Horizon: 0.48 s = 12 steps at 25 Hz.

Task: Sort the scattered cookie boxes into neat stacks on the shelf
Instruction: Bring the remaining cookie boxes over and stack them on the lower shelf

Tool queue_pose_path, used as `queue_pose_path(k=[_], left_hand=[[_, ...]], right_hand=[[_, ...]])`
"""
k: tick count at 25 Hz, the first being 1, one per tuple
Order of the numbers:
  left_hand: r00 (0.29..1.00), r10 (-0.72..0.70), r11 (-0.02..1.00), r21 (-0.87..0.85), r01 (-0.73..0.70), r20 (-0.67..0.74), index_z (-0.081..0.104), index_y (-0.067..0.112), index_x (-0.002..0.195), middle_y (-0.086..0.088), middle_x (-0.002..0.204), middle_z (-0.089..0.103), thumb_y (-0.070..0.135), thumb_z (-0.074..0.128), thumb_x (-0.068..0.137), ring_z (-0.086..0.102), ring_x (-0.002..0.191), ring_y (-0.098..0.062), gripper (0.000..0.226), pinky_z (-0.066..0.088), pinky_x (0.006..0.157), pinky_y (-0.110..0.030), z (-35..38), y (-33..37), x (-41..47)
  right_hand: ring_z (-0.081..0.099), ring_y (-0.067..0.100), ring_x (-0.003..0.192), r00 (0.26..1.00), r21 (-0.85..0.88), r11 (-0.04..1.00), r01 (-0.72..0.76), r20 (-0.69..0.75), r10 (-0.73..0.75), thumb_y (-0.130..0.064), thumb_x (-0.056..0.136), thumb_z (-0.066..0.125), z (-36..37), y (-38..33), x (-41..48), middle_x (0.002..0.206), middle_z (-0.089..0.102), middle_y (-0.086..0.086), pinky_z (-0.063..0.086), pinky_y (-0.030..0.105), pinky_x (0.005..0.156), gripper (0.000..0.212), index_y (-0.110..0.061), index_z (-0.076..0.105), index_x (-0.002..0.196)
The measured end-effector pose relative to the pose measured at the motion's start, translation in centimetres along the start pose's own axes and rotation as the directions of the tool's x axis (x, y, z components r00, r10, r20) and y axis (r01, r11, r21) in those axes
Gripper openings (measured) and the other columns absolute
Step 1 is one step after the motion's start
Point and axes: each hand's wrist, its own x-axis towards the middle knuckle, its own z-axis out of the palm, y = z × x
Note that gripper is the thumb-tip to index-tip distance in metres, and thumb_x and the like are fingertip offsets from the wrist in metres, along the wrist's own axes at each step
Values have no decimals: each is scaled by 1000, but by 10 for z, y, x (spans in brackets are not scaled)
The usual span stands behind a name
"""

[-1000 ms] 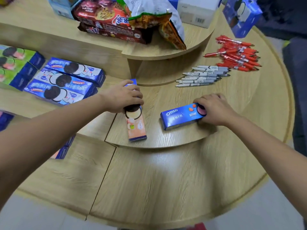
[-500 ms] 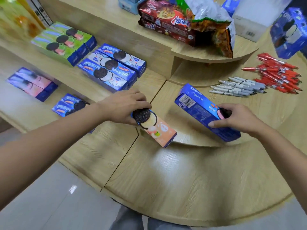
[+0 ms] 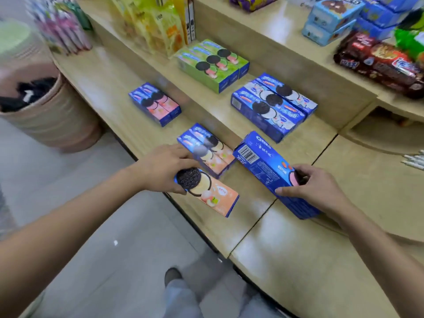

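Observation:
My left hand (image 3: 164,167) grips an orange peach cookie box (image 3: 213,196) by its near end, held above the front edge of the wooden shelf (image 3: 257,244). My right hand (image 3: 314,189) holds a blue cookie box (image 3: 263,166) tilted, barcode end pointing away. Just beyond the left hand lies a pile of matching peach boxes (image 3: 207,149). Farther back sit a pink-and-blue pile (image 3: 154,103), a blue-and-white pile (image 3: 274,105) and a green pile (image 3: 212,64).
A beige basket (image 3: 48,115) stands on the floor at the left. Dark red snack packs (image 3: 380,63) and light blue boxes (image 3: 332,19) lie on the upper tier at the right. Yellow snack bags (image 3: 160,26) stand at the back. My legs and a shoe (image 3: 173,276) show below.
Both hands have lifted their boxes off the round shelf section and carried them left toward the sorted piles. The view has swung left, showing the basket and floor.

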Motion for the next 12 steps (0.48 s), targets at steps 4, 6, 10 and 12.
queue_pose_path(k=[4, 6, 10, 12], left_hand=[[995, -95, 993, -68, 97, 33, 56, 23, 118, -3, 106, 62, 46, 77, 60, 54, 99, -25, 65, 46, 81, -37, 8, -83, -57], [988, -144, 985, -94, 148, 49, 56, 22, 118, -4, 108, 62, 44, 78, 59, 53, 102, -26, 67, 45, 82, -34, 14, -121, -74], [984, -172, 981, -87, 175, 42, 57, 23, 116, -3, 107, 62, 43, 79, 57, 53, 101, -26, 67, 43, 79, -33, 23, -190, -76], [986, -162, 982, -91, 165, 33, 57, 23, 115, -4, 104, 63, 44, 78, 57, 53, 98, -27, 65, 41, 78, -33, 28, -216, -62]], right_hand=[[55, 7, 69, 998, -44, 997, -56, -42, 54, -38, 48, 87, 86, -52, 6, 77, 63, -7, 38, 26, 55, 51, -29, 65, 93], [55, 9, 66, 995, -51, 995, -88, -56, 85, -39, 48, 86, 118, -72, 13, 76, 64, -3, 38, 26, 55, 45, -28, 66, 87], [54, 10, 63, 989, -42, 990, -133, -74, 129, -37, 48, 86, 156, -101, 40, 72, 63, -5, 38, 27, 54, 42, -29, 64, 83], [52, 14, 62, 987, -56, 989, -137, -94, 132, -37, 48, 87, 164, -113, 61, 76, 65, 3, 37, 26, 53, 41, -31, 61, 80]])
